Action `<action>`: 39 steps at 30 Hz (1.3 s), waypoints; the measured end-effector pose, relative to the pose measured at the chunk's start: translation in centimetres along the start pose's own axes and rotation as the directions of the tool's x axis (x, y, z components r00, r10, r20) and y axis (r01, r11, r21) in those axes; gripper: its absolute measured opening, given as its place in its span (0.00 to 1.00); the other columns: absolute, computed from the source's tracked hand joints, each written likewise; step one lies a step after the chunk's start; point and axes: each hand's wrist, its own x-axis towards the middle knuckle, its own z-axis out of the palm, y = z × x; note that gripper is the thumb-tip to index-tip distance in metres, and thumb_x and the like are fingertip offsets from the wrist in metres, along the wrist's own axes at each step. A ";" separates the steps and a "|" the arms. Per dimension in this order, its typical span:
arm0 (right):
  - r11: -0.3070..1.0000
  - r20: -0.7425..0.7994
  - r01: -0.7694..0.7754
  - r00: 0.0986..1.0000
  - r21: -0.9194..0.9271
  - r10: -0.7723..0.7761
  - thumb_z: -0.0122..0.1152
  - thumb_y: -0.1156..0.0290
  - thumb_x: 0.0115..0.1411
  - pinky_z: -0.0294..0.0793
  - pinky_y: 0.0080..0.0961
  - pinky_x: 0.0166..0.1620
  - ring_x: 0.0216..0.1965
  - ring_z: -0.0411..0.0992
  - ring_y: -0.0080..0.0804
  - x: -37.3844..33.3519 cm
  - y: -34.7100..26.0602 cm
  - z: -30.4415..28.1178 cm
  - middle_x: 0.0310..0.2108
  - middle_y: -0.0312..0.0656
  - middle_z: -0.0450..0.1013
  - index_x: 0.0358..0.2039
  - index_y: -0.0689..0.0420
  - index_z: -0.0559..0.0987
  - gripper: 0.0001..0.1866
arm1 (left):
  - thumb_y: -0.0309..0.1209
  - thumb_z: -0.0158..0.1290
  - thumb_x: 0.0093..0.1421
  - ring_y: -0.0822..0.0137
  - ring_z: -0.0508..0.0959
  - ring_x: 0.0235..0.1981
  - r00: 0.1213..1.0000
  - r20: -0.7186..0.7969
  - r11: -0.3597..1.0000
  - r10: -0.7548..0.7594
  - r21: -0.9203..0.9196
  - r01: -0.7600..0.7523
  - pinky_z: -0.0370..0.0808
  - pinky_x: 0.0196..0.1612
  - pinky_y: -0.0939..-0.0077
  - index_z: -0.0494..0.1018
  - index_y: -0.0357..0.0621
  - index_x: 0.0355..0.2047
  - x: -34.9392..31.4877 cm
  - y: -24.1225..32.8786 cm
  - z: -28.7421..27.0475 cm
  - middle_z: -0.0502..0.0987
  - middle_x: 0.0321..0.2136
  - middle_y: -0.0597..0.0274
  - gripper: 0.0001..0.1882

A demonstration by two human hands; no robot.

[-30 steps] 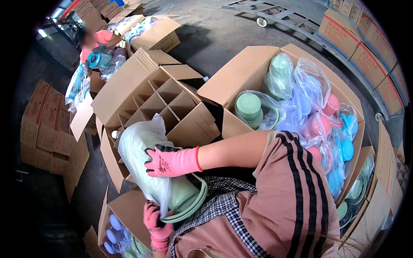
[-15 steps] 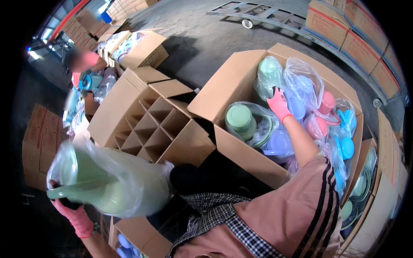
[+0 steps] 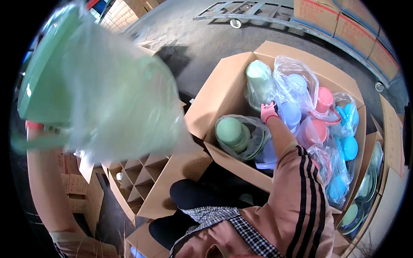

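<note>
While right hand (image 3: pixel 269 112) inside carton (image 3: pixel 236 167), green container (image 3: pixel 88 88) aloft.

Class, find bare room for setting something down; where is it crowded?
Bare concrete floor lies between the wheeled cart and the large open carton. Crowded: the carton's right half, bagged containers packed beside the right hand.

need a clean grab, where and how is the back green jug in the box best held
Probably around the rounded body of the green jug, coming from its front left: a gap shows there, while a purple jug crowds its right.
</note>
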 end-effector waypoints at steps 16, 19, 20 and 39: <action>0.676 -0.343 0.010 0.867 0.737 0.361 0.56 0.56 0.48 0.68 0.36 0.44 0.42 0.70 0.45 -1.3 9.2 -12.0 0.36 0.52 0.71 0.35 0.61 0.74 0.21 | 0.60 0.36 0.50 0.56 0.65 0.50 0.753 0.626 0.092 -0.203 -0.753 0.651 0.59 0.54 0.64 0.60 0.39 0.52 3.8 12.5 28.3 0.64 0.49 0.51 0.40; 0.445 -0.232 0.018 0.872 0.895 0.432 0.60 0.55 0.45 0.69 0.33 0.42 0.39 0.71 0.44 -3.9 10.9 -14.1 0.35 0.52 0.72 0.34 0.63 0.74 0.23 | 0.64 0.35 0.49 0.55 0.65 0.50 0.690 0.699 -0.102 -0.190 -0.713 0.694 0.59 0.55 0.63 0.60 0.39 0.52 0.9 12.7 29.4 0.64 0.49 0.51 0.43; 0.396 -0.237 0.083 0.903 0.915 0.359 0.60 0.56 0.45 0.69 0.33 0.41 0.38 0.71 0.44 -4.5 11.5 -14.4 0.34 0.52 0.72 0.34 0.64 0.74 0.24 | 0.65 0.35 0.49 0.55 0.65 0.50 0.673 0.718 -0.171 -0.179 -0.696 0.697 0.58 0.55 0.63 0.60 0.39 0.52 0.1 12.1 29.8 0.64 0.50 0.51 0.43; 0.964 -0.909 0.264 0.405 0.013 -0.099 0.61 0.69 0.42 0.64 0.36 0.44 0.37 0.66 0.45 -10.6 10.6 -26.8 0.32 0.43 0.70 0.37 0.54 0.71 0.19 | 0.66 0.29 0.51 0.53 0.67 0.49 0.728 0.685 -0.275 -0.023 -0.705 0.654 0.64 0.52 0.61 0.61 0.39 0.51 -4.5 6.9 33.2 0.66 0.48 0.51 0.43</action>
